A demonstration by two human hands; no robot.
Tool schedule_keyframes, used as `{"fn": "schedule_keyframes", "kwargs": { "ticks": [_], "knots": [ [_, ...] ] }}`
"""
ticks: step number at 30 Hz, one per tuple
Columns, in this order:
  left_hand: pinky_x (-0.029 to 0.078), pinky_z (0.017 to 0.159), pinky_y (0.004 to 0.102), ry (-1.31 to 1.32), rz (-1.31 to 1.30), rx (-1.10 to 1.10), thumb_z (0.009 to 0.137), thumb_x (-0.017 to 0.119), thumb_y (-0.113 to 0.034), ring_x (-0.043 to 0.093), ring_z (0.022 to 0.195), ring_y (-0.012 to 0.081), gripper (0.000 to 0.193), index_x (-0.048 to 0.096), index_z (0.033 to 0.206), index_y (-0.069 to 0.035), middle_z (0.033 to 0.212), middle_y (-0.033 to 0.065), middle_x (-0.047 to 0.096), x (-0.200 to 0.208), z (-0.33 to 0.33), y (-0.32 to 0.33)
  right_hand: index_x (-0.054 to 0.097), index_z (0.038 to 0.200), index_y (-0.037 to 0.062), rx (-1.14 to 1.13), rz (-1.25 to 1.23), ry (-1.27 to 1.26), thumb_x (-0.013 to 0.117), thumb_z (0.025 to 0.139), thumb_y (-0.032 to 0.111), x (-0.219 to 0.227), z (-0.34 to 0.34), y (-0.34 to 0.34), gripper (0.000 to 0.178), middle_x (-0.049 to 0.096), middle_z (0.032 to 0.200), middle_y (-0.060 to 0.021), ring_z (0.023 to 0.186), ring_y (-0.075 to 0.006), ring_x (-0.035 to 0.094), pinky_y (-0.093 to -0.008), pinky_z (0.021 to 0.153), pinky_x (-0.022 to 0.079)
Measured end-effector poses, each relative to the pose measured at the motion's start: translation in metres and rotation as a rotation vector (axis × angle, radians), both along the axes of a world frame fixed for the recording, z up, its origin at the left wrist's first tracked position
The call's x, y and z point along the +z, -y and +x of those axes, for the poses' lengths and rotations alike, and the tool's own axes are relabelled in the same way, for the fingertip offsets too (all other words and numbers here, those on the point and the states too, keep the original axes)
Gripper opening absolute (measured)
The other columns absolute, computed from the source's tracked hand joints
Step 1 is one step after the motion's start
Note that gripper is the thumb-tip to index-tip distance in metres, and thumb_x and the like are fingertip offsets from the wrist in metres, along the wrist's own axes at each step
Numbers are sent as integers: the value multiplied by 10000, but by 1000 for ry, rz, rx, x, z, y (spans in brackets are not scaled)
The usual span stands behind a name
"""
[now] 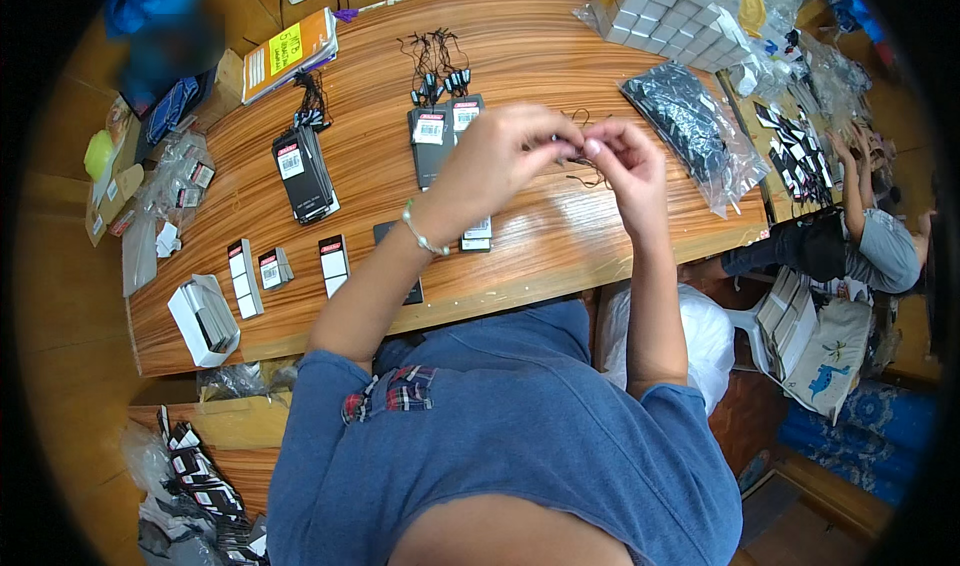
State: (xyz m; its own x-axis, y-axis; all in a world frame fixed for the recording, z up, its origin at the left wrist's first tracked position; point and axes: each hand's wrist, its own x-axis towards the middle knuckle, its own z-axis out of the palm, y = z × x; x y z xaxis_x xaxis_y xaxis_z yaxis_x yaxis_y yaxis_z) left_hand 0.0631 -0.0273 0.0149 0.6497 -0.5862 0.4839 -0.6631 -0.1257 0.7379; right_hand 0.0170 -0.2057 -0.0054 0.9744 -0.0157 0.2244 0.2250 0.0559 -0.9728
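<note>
My left hand [505, 156] and my right hand [632, 166] meet above the table, thumbs and fingertips pinched together on a thin black cord [578, 153]. Other thin dark cords [590, 180] show just below the fingertips. Left of my left hand, partly covered by it, lie black hang tags [429, 146] with white stickers and black cords at their tops. Beneath my left wrist more tags [477, 236] peek out. A thick stack of similar corded tags [303, 181] sits further left. Beyond my right hand rests a clear plastic bag [685, 126] full of black cords.
White sticker-bearing cards [333, 264] and a white box [204, 321] of cards stand along the near left edge. Small white boxes [665, 11] are stacked far right. Folders [290, 54] lie at the far left. At right, another person [880, 251] works at a table of tags.
</note>
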Motion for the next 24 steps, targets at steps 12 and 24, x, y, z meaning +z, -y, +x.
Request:
{"fn": "schedule_keyframes", "kwargs": {
  "ticks": [12, 24],
  "knots": [
    [486, 632, 296, -374, 310, -56, 738, 660, -85, 619, 683, 198, 136, 663, 863, -31, 778, 119, 651, -83, -52, 4, 613, 904, 8, -74, -178, -322, 590, 831, 53, -97, -56, 22, 90, 593, 736, 9, 635, -39, 487, -201, 578, 415],
    [469, 626, 327, -77, 452, -154, 706, 649, -58, 604, 682, 244, 76, 636, 771, -20, 718, 111, 613, -90, -73, 7, 612, 820, -5, -109, -591, -120, 602, 777, 56, -87, -65, 7, 75, 551, 709, -85, 691, -201, 525, -293, 620, 435]
  ]
}}
